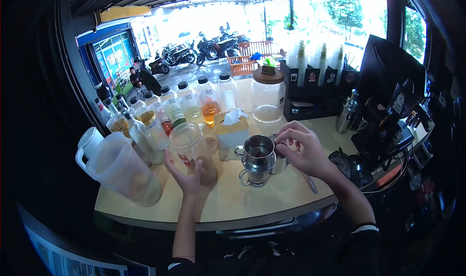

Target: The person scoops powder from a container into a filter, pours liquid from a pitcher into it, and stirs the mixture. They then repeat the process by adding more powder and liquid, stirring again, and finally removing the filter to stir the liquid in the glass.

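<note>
My left hand [187, 179] curves around the near side of a clear plastic jar [187, 137] with a red label, thumb on one side and fingers on the other. The jar has a wide round rim. My right hand [306, 149] is closed, its fingertips pinched just right of a metal drip filter [258, 152]; what they hold, if anything, is hidden. That filter sits on a clear glass mug [256, 178] and has dark matter inside. Directly below my right fingers stands a small metal cup [279, 165], partly covered by the hand and the filter.
A large translucent pitcher [124, 166] stands at the left. Several black-capped bottles [189, 103], a tissue box [232, 135] and a wooden-lidded jar [268, 98] line the back. To the right are a metal shaker [346, 113], a cup rack [310, 91] and a dark screen [388, 77].
</note>
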Motion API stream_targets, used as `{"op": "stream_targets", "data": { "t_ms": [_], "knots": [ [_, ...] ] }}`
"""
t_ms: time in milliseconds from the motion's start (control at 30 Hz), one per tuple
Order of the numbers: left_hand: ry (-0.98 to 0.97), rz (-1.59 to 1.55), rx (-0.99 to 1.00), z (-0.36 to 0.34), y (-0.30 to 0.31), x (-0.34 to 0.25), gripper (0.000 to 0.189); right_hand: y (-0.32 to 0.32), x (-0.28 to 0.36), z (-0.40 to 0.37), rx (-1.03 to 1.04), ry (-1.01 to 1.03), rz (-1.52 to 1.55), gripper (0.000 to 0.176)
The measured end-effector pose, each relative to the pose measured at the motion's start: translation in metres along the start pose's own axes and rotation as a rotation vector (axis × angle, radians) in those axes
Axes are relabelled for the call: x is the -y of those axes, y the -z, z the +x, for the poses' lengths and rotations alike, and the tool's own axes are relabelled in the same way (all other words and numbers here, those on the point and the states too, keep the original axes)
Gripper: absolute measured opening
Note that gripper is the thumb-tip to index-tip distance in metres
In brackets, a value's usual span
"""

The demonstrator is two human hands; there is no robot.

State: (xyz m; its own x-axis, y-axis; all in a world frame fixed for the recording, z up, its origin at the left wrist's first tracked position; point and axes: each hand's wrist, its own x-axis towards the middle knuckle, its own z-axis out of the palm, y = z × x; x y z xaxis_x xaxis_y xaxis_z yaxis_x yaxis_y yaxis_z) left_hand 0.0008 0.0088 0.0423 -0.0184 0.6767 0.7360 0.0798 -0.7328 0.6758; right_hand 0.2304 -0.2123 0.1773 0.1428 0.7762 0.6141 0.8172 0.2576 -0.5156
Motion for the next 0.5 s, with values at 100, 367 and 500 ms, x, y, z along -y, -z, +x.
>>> {"op": "stream_targets", "data": {
  "t_ms": [100, 367, 500],
  "knots": [
    [-0.219, 0.148, -0.091, -0.008, -0.002, -0.015, 0.08, 0.011, -0.032, -0.017, -0.071, -0.084, 0.05, 0.013],
    [-0.182, -0.303, 0.385, -0.007, -0.071, -0.06, 0.081, -0.025, -0.138, -0.072, -0.119, -0.382, 0.024, 0.028],
    [0.092, -0.588, 0.618, -0.015, -0.09, -0.047, 0.098, -0.045, -0.157, -0.081, -0.034, -0.461, 0.205, 0.03]
  ]
}}
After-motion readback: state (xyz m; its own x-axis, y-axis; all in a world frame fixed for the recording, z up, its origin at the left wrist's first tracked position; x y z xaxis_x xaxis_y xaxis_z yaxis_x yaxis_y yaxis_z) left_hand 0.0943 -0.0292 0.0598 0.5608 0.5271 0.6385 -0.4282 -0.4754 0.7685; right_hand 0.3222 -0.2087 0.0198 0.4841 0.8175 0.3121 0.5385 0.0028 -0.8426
